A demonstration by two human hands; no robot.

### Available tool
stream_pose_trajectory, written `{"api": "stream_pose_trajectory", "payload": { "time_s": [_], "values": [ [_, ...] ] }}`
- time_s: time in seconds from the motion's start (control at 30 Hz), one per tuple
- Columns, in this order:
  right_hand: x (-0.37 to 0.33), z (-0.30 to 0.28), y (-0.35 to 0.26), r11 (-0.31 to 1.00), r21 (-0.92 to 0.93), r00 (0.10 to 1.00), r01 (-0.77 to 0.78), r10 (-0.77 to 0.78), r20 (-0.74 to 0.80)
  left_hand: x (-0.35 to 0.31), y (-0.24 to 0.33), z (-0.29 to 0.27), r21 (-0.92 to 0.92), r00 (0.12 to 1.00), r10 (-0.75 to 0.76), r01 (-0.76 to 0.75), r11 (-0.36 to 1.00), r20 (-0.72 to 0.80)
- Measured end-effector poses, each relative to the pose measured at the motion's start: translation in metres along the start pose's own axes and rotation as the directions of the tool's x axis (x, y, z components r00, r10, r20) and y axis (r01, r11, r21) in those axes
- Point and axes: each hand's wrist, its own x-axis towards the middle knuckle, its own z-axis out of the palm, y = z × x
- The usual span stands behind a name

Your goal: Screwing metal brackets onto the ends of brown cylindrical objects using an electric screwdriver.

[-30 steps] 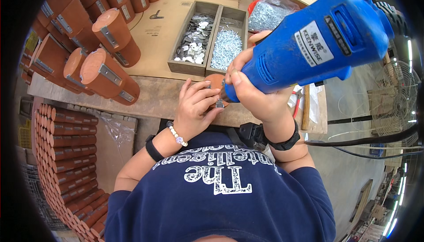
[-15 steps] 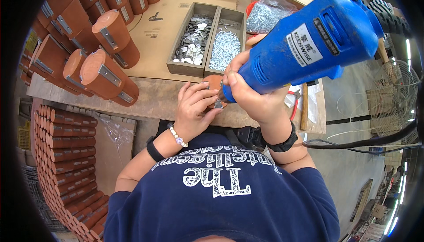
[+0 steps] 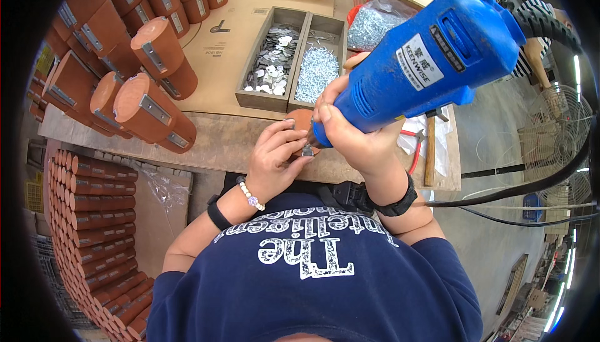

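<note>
My right hand [image 3: 356, 133] is wrapped round the neck of a large blue power screwdriver [image 3: 431, 61]. The tool slants down to the left, its tip against a small grey metal plate [image 3: 307, 151]. Beneath the tip is a reddish-brown round piece [image 3: 301, 118], mostly hidden by my hands and the tool. My left hand [image 3: 273, 153] curls over this piece from the left, fingers on it and thumb near the metal plate. Just beyond stand two wooden trays: one tray [image 3: 253, 99] holds flat metal plates, the other tray [image 3: 340, 29] holds small silvery screws.
Reddish-brown cylinders with metal strips [image 3: 156, 108] stand stacked at the left of the wooden bench [image 3: 219, 148]; more cylinders [image 3: 103, 217] are piled below. At the right lie red-handled pliers [image 3: 417, 148] and a hammer [image 3: 430, 151]. A bag of screws [image 3: 378, 23] sits behind. A black cable [image 3: 531, 198] hangs at the right.
The blue screwdriver has shifted slightly left, its rear end lower. The black cable at the right has swung. My left hand stays nearly in place on the piece.
</note>
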Motion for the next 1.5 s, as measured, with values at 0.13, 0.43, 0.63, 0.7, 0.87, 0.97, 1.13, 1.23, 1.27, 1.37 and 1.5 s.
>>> {"api": "stream_pose_trajectory", "payload": {
  "time_s": [0.13, 0.43, 0.63, 0.7, 0.87, 0.97, 1.13, 1.23, 1.27, 1.37, 1.5],
  "values": [
    [-0.001, 0.001, 0.000, 0.999, 0.026, 0.999, -0.028, 0.028, -0.017, 0.000, -0.001, 0.001, -0.011, 1.000, 0.001, -0.001, 1.000, -0.010],
    [-0.001, -0.008, 0.006, 1.000, -0.009, 1.000, 0.028, -0.028, 0.004, 0.000, -0.002, 0.001, -0.026, 1.000, 0.014, -0.015, 1.000, -0.021],
    [0.002, -0.013, 0.009, 0.985, 0.161, 0.998, -0.064, 0.066, -0.005, -0.001, 0.000, -0.001, -0.043, 1.000, -0.001, 0.001, 0.999, -0.005],
    [0.001, -0.014, 0.008, 0.975, 0.215, 0.997, -0.060, 0.067, -0.028, 0.000, 0.001, -0.001, -0.041, 1.000, -0.001, 0.001, 0.999, -0.001],
    [-0.004, -0.015, 0.010, 0.960, 0.277, 0.989, -0.027, 0.065, -0.129, 0.002, 0.000, -0.003, -0.045, 1.000, 0.002, -0.001, 0.999, 0.022],
    [-0.003, -0.021, 0.004, 0.934, 0.357, 0.984, 0.002, 0.062, -0.170, 0.004, 0.001, -0.004, -0.072, 0.999, -0.034, 0.037, 0.997, 0.041],
    [-0.004, -0.051, -0.003, 0.939, 0.324, 0.964, 0.112, -0.023, -0.266, -0.002, -0.002, -0.001, -0.113, 0.987, -0.161, 0.162, 0.980, 0.018],
    [-0.011, -0.068, -0.001, 0.939, 0.312, 0.955, 0.145, -0.050, -0.292, -0.004, -0.008, 0.000, -0.109, 0.994, -0.105, 0.107, 0.988, 0.025],
    [-0.014, -0.073, -0.001, 0.937, 0.316, 0.952, 0.150, -0.050, -0.302, -0.004, -0.008, 0.000, -0.108, 0.994, -0.106, 0.108, 0.988, 0.024],
    [-0.023, -0.083, 0.003, 0.935, 0.318, 0.947, 0.155, -0.048, -0.319, -0.002, -0.006, -0.003, -0.062, 0.995, -0.089, 0.091, 0.994, 0.039],
    [-0.032, -0.090, 0.008, 0.944, 0.313, 0.932, 0.104, 0.017, -0.361, 0.010, -0.001, -0.012, -0.007, 0.989, -0.128, 0.129, 0.992, 0.068]
  ]
}}
